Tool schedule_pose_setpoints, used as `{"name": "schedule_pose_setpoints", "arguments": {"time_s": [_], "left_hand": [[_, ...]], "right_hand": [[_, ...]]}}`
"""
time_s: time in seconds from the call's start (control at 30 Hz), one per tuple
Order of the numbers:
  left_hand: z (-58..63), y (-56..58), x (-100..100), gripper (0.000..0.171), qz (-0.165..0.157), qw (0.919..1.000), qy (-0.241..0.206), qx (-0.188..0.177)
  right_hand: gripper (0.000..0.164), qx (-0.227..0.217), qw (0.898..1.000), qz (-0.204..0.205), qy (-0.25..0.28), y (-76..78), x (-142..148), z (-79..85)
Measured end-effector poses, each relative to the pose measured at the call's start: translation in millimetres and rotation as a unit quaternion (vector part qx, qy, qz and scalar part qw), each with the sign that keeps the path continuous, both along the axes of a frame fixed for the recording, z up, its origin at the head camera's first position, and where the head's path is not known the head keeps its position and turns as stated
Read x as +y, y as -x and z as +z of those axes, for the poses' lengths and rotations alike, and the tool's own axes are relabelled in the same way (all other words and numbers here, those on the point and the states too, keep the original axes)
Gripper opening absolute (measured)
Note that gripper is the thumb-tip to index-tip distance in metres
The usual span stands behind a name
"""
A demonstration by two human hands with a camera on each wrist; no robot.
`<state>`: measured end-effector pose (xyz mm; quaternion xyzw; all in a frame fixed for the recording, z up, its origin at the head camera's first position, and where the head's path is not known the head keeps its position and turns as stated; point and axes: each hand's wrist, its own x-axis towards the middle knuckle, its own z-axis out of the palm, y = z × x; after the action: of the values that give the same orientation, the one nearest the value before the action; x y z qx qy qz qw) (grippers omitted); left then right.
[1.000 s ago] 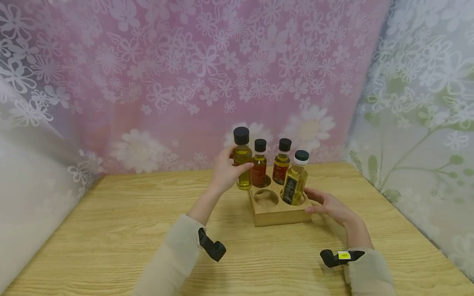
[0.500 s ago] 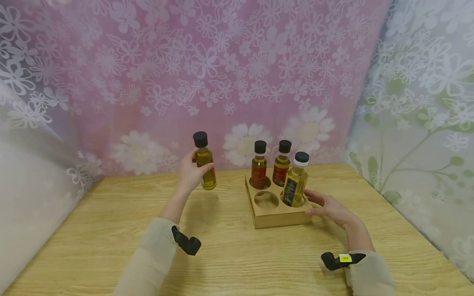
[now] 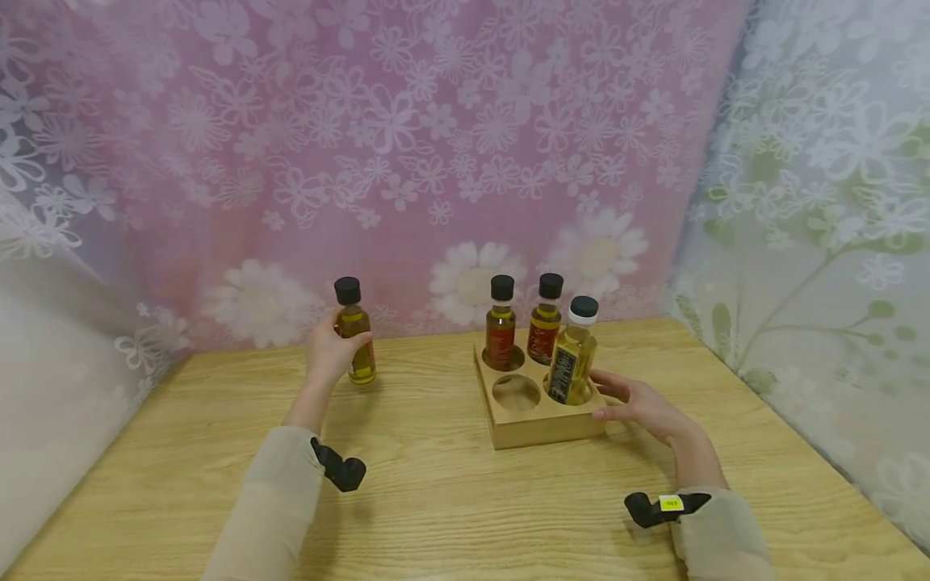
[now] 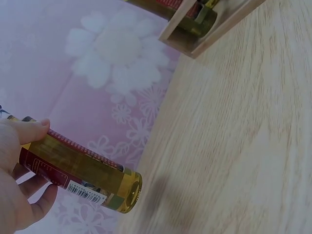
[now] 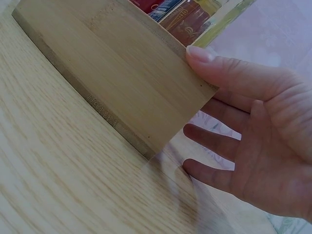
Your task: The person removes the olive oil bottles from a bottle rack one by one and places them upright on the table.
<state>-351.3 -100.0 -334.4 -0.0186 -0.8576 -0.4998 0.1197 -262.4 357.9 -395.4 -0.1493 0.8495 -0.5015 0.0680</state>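
My left hand (image 3: 330, 351) grips a black-capped bottle of yellow oil (image 3: 356, 343), upright at the left rear of the table. In the left wrist view, the oil bottle's red label (image 4: 44, 168) and barcode show; whether its base touches the table I cannot tell. My right hand (image 3: 647, 407) holds the front right corner of a wooden bottle rack (image 3: 548, 428). Its thumb (image 5: 202, 54) lies on the rack's edge, with a finger partly hidden behind the side; two lower fingers are clear of the wood. A pale oil bottle (image 3: 574, 359) leans in the front right hole.
Two red-labelled bottles, one left (image 3: 501, 327) and one right (image 3: 545, 323), stand in the rack's rear holes. Its front left hole (image 3: 517, 393) holds no bottle. A pink floral curtain (image 3: 407, 161) hangs behind the wooden table (image 3: 436, 500), and a pale curtain (image 3: 814, 242) hangs at right.
My left hand has carried its oil bottle from beside the rack leftward and down toward the table's left rear. My right hand has stayed at the rack.
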Motion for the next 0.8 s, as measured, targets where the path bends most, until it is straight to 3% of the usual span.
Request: {"name": "schedule_pose_setpoints", "arguments": {"time_s": [0.37, 0.8], "left_hand": [[-10.6, 7.3, -4.6, 0.065, 0.008, 0.9998, 0.019, -0.007], [-17.5, 9.5, -14.7, 0.065, 0.005, 0.9998, -0.007, -0.020]], "right_hand": [[0.080, -0.008, 1.000, -0.005, 0.007, -0.1, -1.5, -0.5], [0.081, -0.014, 1.000, -0.009, 0.003, 1.5, -5.5, -0.2]]}}
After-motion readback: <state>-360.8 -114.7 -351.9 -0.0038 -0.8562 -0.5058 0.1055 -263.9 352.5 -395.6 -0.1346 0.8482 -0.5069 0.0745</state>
